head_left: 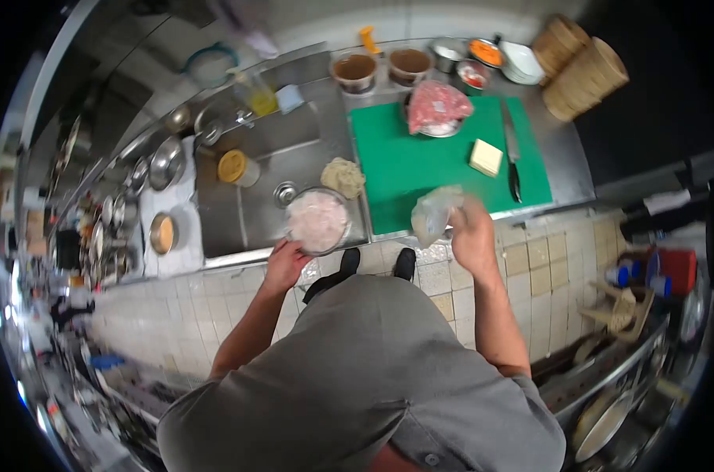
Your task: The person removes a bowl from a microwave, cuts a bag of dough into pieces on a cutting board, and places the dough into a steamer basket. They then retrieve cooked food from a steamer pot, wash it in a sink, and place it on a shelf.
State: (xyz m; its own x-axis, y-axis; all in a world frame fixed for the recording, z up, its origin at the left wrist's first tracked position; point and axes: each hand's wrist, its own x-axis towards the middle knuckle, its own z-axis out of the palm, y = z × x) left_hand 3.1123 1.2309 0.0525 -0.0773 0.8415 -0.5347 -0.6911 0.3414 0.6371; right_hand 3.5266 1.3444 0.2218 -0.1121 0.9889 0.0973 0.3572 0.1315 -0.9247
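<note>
So, the bowl (pixel 347 231) is already full at the sink's (pixel 282 161) near side, left hand (pixel 283 267) pinching its rim; right hand (pixel 474 240) grips a cloudy bag (pixel 431 215), pink packet (pixel 437 102) bulging on the green board (pixel 388 161).

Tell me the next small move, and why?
Probably lay the crumpled translucent plastic bag on the green cutting board, freeing the right hand to steady the round bowl of pale pink food, which only the left hand touches.
</note>
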